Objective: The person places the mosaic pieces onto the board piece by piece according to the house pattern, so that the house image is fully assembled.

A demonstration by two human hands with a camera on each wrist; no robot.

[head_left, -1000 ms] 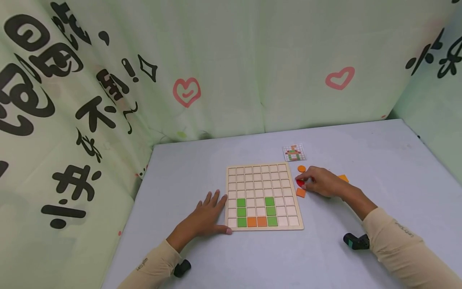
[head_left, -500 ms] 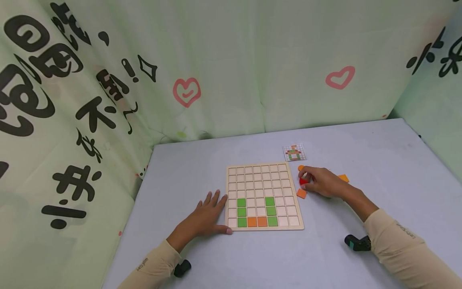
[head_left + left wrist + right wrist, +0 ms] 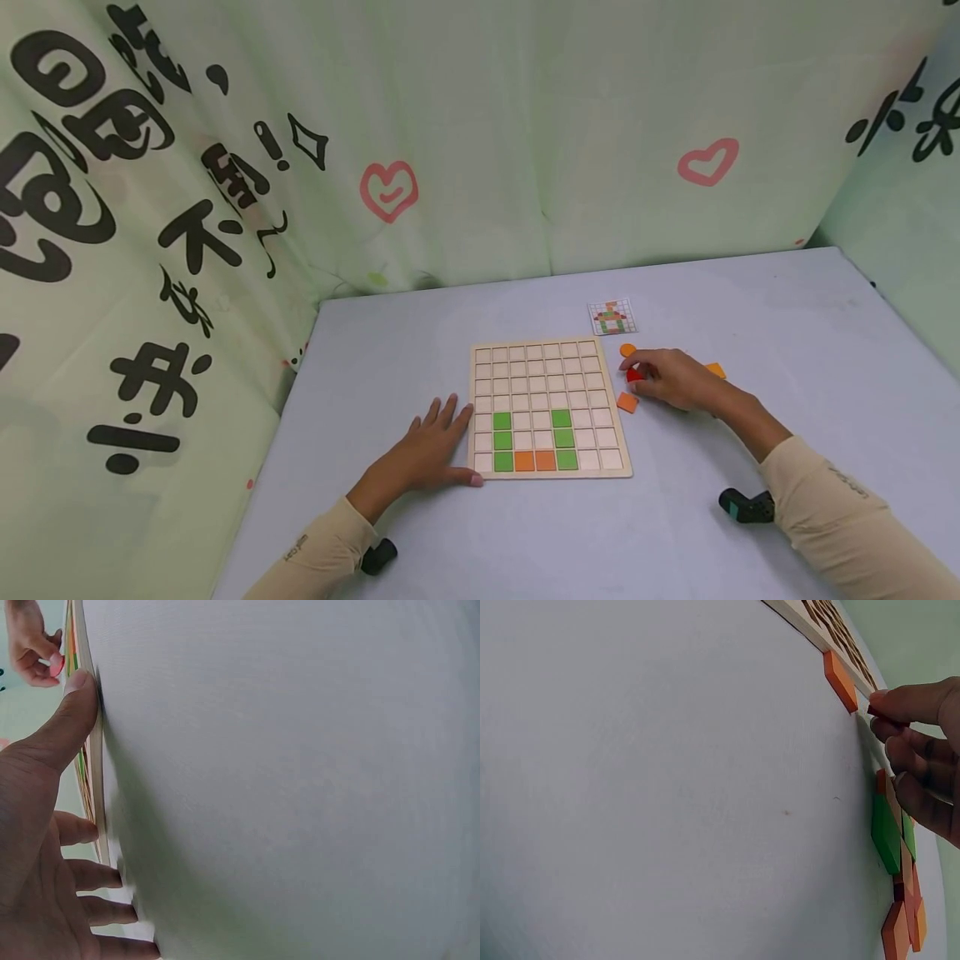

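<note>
red piece [image 3: 633,375] in narrow right grip [image 3: 672,377]

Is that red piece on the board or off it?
Off it: the right hand pinches the red piece to the right of the board.

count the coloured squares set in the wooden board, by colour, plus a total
Green squares: 6
Orange squares: 2
Total in the wooden board: 8
</note>
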